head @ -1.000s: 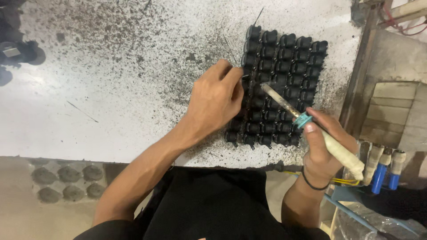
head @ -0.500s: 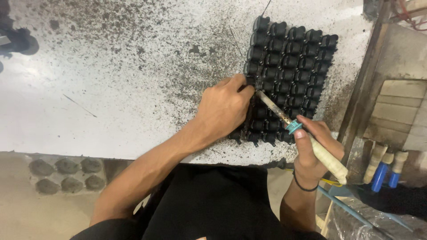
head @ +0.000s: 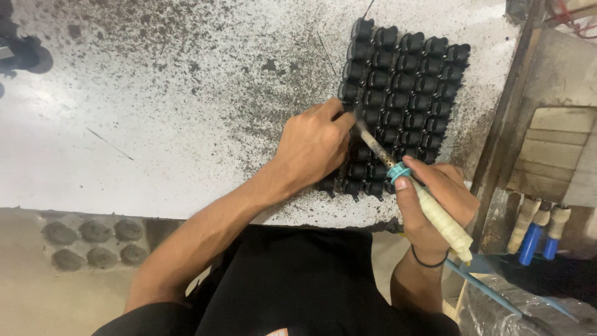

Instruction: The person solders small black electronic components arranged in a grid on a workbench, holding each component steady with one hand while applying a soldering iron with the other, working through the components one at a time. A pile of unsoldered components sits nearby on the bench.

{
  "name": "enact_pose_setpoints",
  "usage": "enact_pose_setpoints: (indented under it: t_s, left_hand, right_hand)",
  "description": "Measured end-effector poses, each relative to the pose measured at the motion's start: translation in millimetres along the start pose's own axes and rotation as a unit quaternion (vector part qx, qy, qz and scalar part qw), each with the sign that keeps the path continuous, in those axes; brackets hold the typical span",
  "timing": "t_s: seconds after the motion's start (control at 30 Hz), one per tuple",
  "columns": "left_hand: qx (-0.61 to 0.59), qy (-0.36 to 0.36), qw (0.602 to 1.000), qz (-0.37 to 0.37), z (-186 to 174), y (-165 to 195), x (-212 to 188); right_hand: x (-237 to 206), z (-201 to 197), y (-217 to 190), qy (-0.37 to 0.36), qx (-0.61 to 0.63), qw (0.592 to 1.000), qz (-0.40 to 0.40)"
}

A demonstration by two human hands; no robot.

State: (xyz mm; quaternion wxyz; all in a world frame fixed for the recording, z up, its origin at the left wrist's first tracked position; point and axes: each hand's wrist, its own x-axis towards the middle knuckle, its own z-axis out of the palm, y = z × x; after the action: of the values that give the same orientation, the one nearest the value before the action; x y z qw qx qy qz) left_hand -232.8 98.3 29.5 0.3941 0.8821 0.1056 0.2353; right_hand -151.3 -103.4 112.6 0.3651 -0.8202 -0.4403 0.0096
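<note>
A black block of several small round parts packed in rows [head: 404,93] lies on the white, black-speckled table [head: 155,93]. My left hand [head: 314,146] rests on the block's near left corner, fingers curled against one part. My right hand [head: 435,208] grips a tool with a cream wrapped handle and teal collar [head: 435,218]. Its thin metal tip [head: 367,137] points up-left and touches the block just by my left fingertips.
A wooden frame edge [head: 497,124] runs down the right of the table. Three tools with pale handles, two with blue parts [head: 538,230], hang at lower right. A grey tray with round dark wells [head: 93,239] sits below the table at lower left. A dark object [head: 25,53] is at the far left.
The tool tip has moved left across the block to meet my left fingertips. My left hand stays at the block's near left corner. The view has shifted, so the block sits slightly higher.
</note>
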Motion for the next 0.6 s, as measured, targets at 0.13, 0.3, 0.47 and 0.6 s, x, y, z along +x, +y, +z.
enact_pose_setpoints:
  t_s: [0.13, 0.3, 0.47, 0.6]
  left_hand:
    - [-0.026, 0.057, 0.998, -0.019, -10, 5, -6]
    - [-0.024, 0.021, 0.999, -0.038, -20, 13, -25]
    - [-0.004, 0.036, 0.999, -0.006, -12, 12, -30]
    - [0.006, 0.017, 1.0, 0.003, -7, 6, -26]
  right_hand:
    - [-11, -12, 11, 0.037, 0.109, 0.989, 0.09]
    - [-38, -1, 24, 0.097, 0.163, 0.977, 0.094]
    - [-53, 6, 30, 0.087, 0.136, 0.984, 0.073]
    - [-48, 8, 28, 0.071, 0.122, 0.986, 0.086]
